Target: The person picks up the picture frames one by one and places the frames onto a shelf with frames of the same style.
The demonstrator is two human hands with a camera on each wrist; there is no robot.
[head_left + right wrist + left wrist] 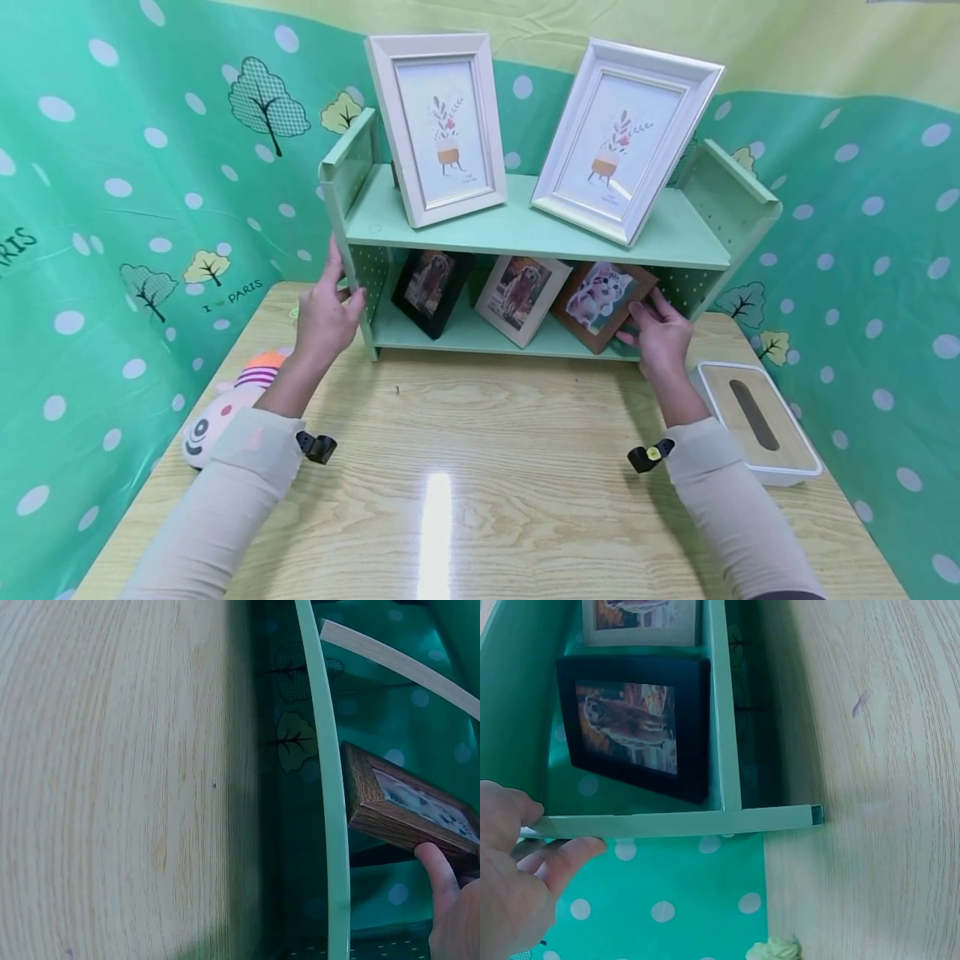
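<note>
A light green two-tier shelf [540, 212] stands at the back of the table. Its left side panel [667, 824] is pinched between thumb and fingers of my left hand [327, 312]. On the lower tier, my right hand [663, 335] grips the right edge of a brown wooden photo frame [604, 302] with a kitten picture; the frame leans at a tilt. In the right wrist view a thumb [439, 874] lies against that frame's side. To its left stand a beige photo frame [522, 297] and a black photo frame [430, 290], each with a dog picture.
Two white photo frames, one on the left [447, 129] and one on the right [628, 137], stand on the upper tier. A plush toy [217, 417] lies at the table's left; a tissue box [757, 421] with a wooden lid sits at the right. Polka-dot cloth [112, 250] hangs around the table.
</note>
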